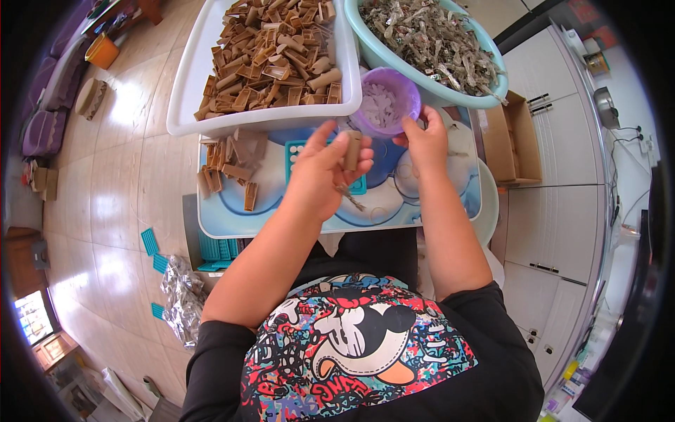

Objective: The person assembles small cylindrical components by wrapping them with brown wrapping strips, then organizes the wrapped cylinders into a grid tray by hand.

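Note:
My left hand [325,172] is closed around a brown half-round plastic shell [354,150] above the middle of the small table. A thin grey-brown strip [351,199] hangs out below that hand. Under it lies a teal tray [358,186] with small round white pieces, mostly covered by the hand. At the near right rim of a purple bowl [410,86] my right hand [427,143] has its thumb and fingers drawn together; what they pinch does not show. Small whitish translucent pieces [380,105] fill the bowl's bottom.
A white bin [184,105] heaped with brown shells stands far left on the blue patterned table [281,216]. Loose brown shells [228,163] lie before it. Far right is a light-blue basin [500,81] of grey-brown strips. A cardboard box [522,144] and cabinets [545,225] stand right.

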Demonstrator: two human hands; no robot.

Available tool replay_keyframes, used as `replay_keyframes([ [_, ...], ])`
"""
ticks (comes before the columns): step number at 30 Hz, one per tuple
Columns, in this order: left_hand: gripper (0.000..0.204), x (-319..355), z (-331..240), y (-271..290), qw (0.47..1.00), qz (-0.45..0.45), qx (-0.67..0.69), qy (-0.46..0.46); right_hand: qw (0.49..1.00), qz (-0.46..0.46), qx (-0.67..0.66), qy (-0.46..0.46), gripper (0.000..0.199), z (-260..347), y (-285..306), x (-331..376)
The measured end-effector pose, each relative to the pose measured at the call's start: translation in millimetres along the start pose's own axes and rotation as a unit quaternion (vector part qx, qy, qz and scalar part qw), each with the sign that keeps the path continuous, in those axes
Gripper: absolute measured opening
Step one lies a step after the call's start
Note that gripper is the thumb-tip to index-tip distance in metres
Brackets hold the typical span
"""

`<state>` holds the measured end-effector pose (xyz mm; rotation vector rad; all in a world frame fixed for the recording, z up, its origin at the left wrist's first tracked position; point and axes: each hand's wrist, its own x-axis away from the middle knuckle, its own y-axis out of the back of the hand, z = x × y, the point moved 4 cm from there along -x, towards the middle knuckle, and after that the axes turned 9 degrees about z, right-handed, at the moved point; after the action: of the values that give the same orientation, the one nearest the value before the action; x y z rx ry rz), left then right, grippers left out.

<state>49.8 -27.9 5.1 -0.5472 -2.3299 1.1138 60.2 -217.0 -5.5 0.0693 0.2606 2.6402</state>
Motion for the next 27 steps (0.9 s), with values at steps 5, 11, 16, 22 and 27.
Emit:
replay_keyframes([
  [5,0.03,3,-21,-1,0.999,0.025,0.013,-0.039,0.997,0.054,-0.058,-0.009,0.034,-4,-6,2],
  [11,0.027,-5,-18,-7,0.998,0.063,0.013,-0.02,0.997,-0.001,-0.06,0.057,0.032,-7,-11,1],
  [16,0.024,-13,-12,-7,0.997,0.079,0.016,-0.015,0.997,0.014,-0.071,0.031,0.032,-9,-10,1],
  [22,0.023,-15,-8,-7,0.996,0.085,0.02,-0.012,0.996,0.022,-0.083,0.039,0.035,-8,-10,3],
  [27,0.028,-12,-9,-6,0.998,0.066,0.024,0.001,0.998,-0.031,0.006,0.058,0.035,1,0,9],
])
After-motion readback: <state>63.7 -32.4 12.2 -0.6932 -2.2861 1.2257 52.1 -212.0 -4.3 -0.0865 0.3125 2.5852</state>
